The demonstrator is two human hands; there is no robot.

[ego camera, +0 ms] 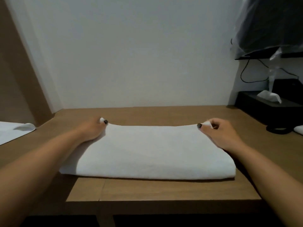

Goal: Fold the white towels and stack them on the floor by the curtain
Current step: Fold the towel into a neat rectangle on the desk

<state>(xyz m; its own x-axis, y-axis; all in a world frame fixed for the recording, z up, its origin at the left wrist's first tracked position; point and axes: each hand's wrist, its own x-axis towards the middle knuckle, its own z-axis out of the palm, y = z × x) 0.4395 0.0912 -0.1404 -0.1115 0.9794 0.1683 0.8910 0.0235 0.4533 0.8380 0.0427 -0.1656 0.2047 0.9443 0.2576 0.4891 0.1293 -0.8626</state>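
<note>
I see a white wall (139,54) filling most of the view, with a brown curtain (14,71) hanging down its left side. Below it runs a wooden table (164,190), and my towel (147,153) lies across the middle of it, folded into a wide white band with its rounded fold toward me and its loose edge toward the wall.

My two bare forearms reach in from the bottom corners. My left hand (93,130) sits on the towel's far left corner, thumb and fingers curled tight around a small nub of cloth that pokes up past the dark-painted thumbnail. My right hand (221,135) does the same at the far right corner, pinching a little tuft of cloth between thumb and curled fingers. The edge between my hands sags slightly toward me.

At the upper right I make out a dark bulky thing wrapped in clear plastic (268,25), sitting on a dark shelf (291,55), with a black cable (242,74) looping beneath it. Under that a black box (262,110) stands on the table's far right, a white tissue (268,96) sticking out of its top.

At the left edge another white towel (14,131) lies flat, well apart from mine. A scrap of white cloth (299,131) shows at the right edge, beside a dark ring (278,129).
</note>
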